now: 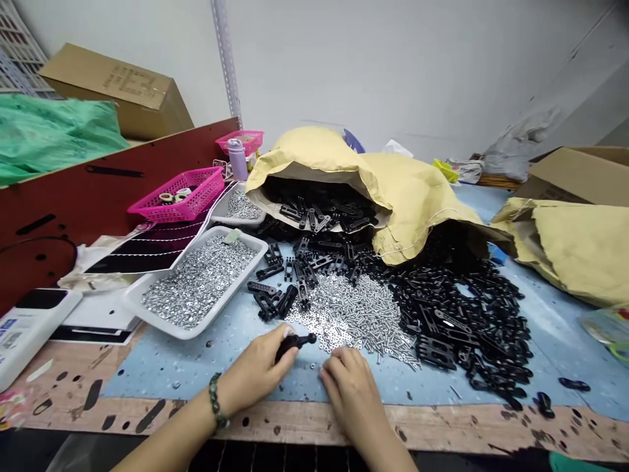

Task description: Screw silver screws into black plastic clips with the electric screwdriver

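Note:
My left hand (263, 360), with a beaded bracelet on its wrist, is closed round a black plastic ball-ended part (296, 342). The ball tip points right, over the blue mat (211, 367). To its right, my right hand (350, 380) rests at the front edge of a heap of small silver nuts (327, 311). Its fingers are curled down and together, and whatever they pinch is hidden. Silver screws (376, 314) lie heaped beside the nuts. Black slotted plastic clamps (295, 278) are strewn behind my left hand.
A white tray (258, 252) of silver nuts stands left, near a pink basket (170, 211). Yellow paper sacks (309, 147) at the back spill black parts. A large pile of black parts (466, 314) covers the right side. Another sack (584, 242) lies far right.

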Tool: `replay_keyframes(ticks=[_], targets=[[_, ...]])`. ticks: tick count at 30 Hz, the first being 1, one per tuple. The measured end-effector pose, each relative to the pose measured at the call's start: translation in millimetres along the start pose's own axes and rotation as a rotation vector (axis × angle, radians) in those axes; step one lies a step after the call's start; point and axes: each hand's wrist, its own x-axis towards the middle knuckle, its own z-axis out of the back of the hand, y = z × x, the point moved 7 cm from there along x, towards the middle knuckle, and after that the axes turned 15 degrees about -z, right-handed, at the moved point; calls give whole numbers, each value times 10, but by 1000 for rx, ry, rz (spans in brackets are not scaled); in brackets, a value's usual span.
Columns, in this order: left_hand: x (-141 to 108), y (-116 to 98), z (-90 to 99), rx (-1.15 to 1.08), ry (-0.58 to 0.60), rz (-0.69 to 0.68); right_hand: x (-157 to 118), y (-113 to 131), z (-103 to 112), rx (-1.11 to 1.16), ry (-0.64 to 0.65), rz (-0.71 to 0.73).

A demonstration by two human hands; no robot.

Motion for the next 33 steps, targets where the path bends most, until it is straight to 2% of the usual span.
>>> replay_keyframes(ticks=[2,4,6,9,12,14,17,20,23,25,26,27,29,31,32,33], targets=[[87,-41,-70,-9,51,-118,-22,-118,30,-19,-80,-45],[146,-71,-175,26,144,-213,-58,-187,76,54,-118,-67],[166,-66,-261,79,228,-260,-114,-162,53,126,-62,-12],[147,-39,-307,110,289,-301,-232,-77,-46,158,49,81],[119,-16,-319,124,309,-307,-275,-53,-63,146,49,62],[107,-20,-336,143,306,-294,-180,-20,-49,142,47,25],[79,-63,-342,177,280,-263,215,95,-9,158,-56,-42],[21,-99,-242,151,217,-223,743,242,-63,92,-169,-85],[3,-14,21,14,22,-91,1046,310,-162,61,-157,-107],[41,153,171,-171,-152,104,1000,294,-114,144,-195,-125],[84,234,188,-301,-218,197,919,284,-63,207,-221,-116],[151,295,165,-438,-263,269,827,281,-16,267,-220,-82],[342,344,63,-674,-310,329,684,260,66,328,-149,28],[523,356,-46,-790,-324,340,702,55,194,240,-122,25],[584,365,-91,-810,-326,348,781,-161,329,173,-200,-63],[625,372,-130,-814,-320,353,880,-448,503,61,-333,-229]])
